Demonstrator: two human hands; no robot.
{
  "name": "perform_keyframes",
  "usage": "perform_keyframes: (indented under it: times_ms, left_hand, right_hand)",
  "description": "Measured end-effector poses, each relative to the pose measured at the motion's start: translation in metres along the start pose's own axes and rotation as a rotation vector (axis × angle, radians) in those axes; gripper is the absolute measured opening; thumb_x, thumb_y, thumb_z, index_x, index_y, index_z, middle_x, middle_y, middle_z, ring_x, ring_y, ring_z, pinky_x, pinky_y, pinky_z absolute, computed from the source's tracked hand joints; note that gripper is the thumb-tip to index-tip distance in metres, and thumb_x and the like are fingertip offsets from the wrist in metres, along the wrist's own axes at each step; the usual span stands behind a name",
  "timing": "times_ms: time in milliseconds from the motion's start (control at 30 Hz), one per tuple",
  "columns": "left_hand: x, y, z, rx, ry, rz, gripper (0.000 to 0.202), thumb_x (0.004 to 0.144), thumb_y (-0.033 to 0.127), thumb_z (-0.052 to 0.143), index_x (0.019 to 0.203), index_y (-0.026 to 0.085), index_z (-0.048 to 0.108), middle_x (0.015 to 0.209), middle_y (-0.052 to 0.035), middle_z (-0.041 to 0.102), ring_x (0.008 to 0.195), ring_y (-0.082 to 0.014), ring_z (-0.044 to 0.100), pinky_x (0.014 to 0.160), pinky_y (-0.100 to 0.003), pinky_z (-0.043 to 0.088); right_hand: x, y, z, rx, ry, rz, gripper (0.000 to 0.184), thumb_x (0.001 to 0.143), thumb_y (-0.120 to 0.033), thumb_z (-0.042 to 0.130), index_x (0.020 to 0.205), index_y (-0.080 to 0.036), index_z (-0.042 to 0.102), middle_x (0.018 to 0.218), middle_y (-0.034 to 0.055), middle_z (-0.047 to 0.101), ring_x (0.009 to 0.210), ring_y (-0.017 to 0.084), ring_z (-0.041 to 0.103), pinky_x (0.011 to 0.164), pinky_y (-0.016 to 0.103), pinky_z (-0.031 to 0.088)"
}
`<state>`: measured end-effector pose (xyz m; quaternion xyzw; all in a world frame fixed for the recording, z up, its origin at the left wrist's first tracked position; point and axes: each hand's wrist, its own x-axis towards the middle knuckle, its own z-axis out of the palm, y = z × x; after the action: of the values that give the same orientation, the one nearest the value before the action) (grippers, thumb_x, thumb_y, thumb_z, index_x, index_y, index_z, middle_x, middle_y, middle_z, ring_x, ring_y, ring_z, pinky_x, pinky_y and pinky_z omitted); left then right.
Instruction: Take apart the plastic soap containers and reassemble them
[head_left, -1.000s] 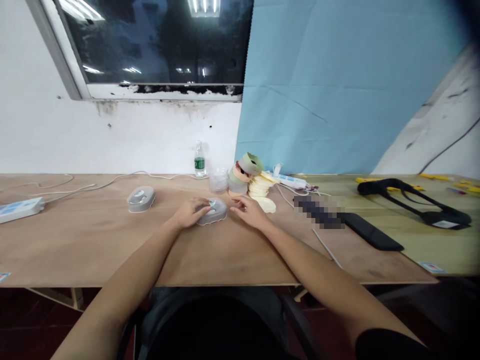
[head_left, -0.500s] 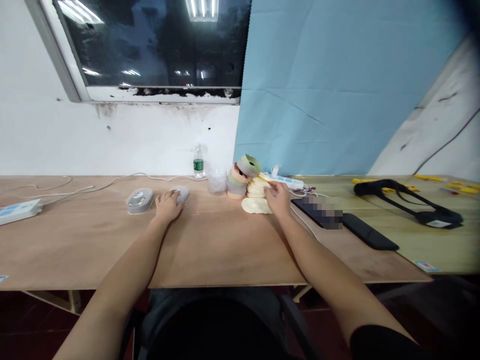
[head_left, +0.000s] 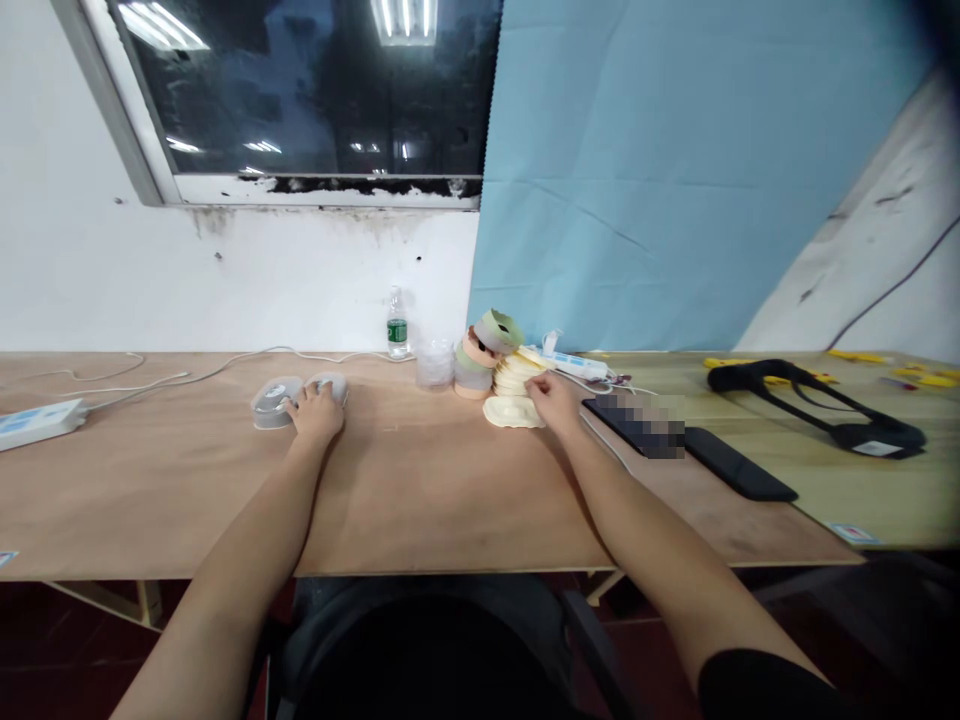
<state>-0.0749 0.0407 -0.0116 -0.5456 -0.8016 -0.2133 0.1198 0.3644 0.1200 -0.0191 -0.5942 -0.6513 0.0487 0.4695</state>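
My left hand (head_left: 316, 411) rests with curled fingers on a grey oval cased item (head_left: 330, 385), which now touches a second grey oval item (head_left: 271, 400) on the wooden table (head_left: 420, 480). My right hand (head_left: 553, 400) reaches a leaning stack of pale yellow round pads (head_left: 512, 380), its fingers closed on the edge of one; a loose pad (head_left: 510, 412) lies just in front. Rolls of coloured tape (head_left: 484, 352) stand behind the stack.
A small water bottle (head_left: 397, 324) and a clear cup (head_left: 436, 362) stand at the wall. A white power strip (head_left: 37, 420) lies far left with cables. Two dark phones (head_left: 739, 463) and a black strap (head_left: 817, 405) lie to the right.
My left hand slid the grey item from the table's middle leftward beside the other one. My right hand moved right and back to the stack of yellow pads.
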Motion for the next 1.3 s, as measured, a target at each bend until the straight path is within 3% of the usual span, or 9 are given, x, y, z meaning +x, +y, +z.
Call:
perform_keyframes:
  times_ms: [267, 467, 700, 767, 900, 1000, 1167, 1300]
  left_hand:
    - [0.005, -0.01, 0.002, 0.026, 0.023, -0.065, 0.042, 0.089, 0.031, 0.039, 0.127, 0.023, 0.052, 0.139, -0.0172, 0.042, 0.128, -0.0374, 0.033, 0.1, -0.061, 0.023]
    - [0.01, -0.02, 0.001, 0.021, 0.048, -0.153, 0.042, 0.087, 0.03, 0.039, 0.126, 0.023, 0.053, 0.14, -0.0167, 0.041, 0.128, -0.0367, 0.033, 0.099, -0.058, 0.026]
    - [0.011, -0.028, -0.004, -0.013, 0.08, -0.264, 0.043, 0.087, 0.029, 0.039, 0.127, 0.019, 0.052, 0.14, -0.0191, 0.04, 0.133, -0.0392, 0.025, 0.101, -0.059, 0.022]
    - [0.01, -0.027, -0.006, -0.033, 0.137, -0.247, 0.046, 0.086, 0.032, 0.041, 0.129, 0.018, 0.05, 0.141, -0.0195, 0.039, 0.135, -0.0397, 0.022, 0.102, -0.059, 0.02]
    - [0.006, -0.013, -0.008, -0.083, 0.195, -0.082, 0.049, 0.086, 0.039, 0.043, 0.13, 0.018, 0.049, 0.14, -0.0171, 0.041, 0.132, -0.0367, 0.029, 0.104, -0.056, 0.022]
    - [-0.004, 0.013, -0.011, -0.157, 0.073, 0.165, 0.045, 0.087, 0.04, 0.042, 0.126, 0.019, 0.053, 0.133, -0.0142, 0.05, 0.123, -0.0322, 0.041, 0.103, -0.05, 0.028]
    - [-0.04, 0.067, -0.013, -0.279, -0.101, 0.643, 0.05, 0.09, 0.051, 0.039, 0.128, 0.022, 0.053, 0.137, -0.0121, 0.048, 0.127, -0.0286, 0.041, 0.104, -0.045, 0.03]
    - [-0.064, 0.089, -0.005, -0.229, -0.213, 0.822, 0.062, 0.086, 0.064, 0.038, 0.136, 0.027, 0.045, 0.146, -0.012, 0.038, 0.134, -0.0327, 0.032, 0.105, -0.051, 0.027]
  right_hand:
    - [-0.003, 0.005, 0.006, -0.193, -0.248, -0.023, 0.031, 0.076, -0.043, 0.061, 0.093, -0.018, 0.069, 0.09, 0.0077, 0.069, 0.08, 0.021, 0.063, 0.072, 0.032, 0.046]
    - [-0.009, 0.002, 0.011, -0.213, -0.423, -0.182, 0.037, 0.07, -0.045, 0.069, 0.097, -0.018, 0.069, 0.097, 0.0087, 0.069, 0.089, 0.023, 0.062, 0.08, 0.033, 0.046]
    - [-0.041, -0.054, 0.016, 0.053, -0.58, -0.372, 0.043, 0.075, -0.047, 0.065, 0.109, -0.02, 0.065, 0.098, 0.0068, 0.067, 0.082, 0.02, 0.062, 0.076, 0.033, 0.049]
    - [-0.049, -0.072, 0.016, 0.147, -0.551, -0.436, 0.042, 0.077, -0.046, 0.063, 0.111, -0.021, 0.065, 0.104, 0.0075, 0.066, 0.088, 0.021, 0.061, 0.079, 0.034, 0.048]
    - [-0.051, -0.089, 0.014, 0.206, -0.355, -0.435, 0.034, 0.081, -0.044, 0.059, 0.107, -0.022, 0.065, 0.109, 0.0086, 0.063, 0.097, 0.022, 0.058, 0.082, 0.035, 0.048]
    - [-0.039, -0.085, 0.011, 0.187, -0.261, -0.393, 0.031, 0.081, -0.041, 0.058, 0.105, -0.021, 0.065, 0.103, 0.0086, 0.064, 0.089, 0.022, 0.059, 0.079, 0.036, 0.048]
    - [0.015, -0.074, 0.004, 0.106, -0.036, -0.272, 0.033, 0.082, -0.04, 0.054, 0.104, -0.017, 0.064, 0.1, 0.0103, 0.065, 0.075, 0.02, 0.058, 0.076, 0.037, 0.048]
    - [0.062, -0.077, 0.002, -0.027, 0.078, -0.264, 0.037, 0.082, -0.036, 0.052, 0.11, -0.013, 0.062, 0.107, 0.0138, 0.062, 0.092, 0.024, 0.058, 0.086, 0.038, 0.045]
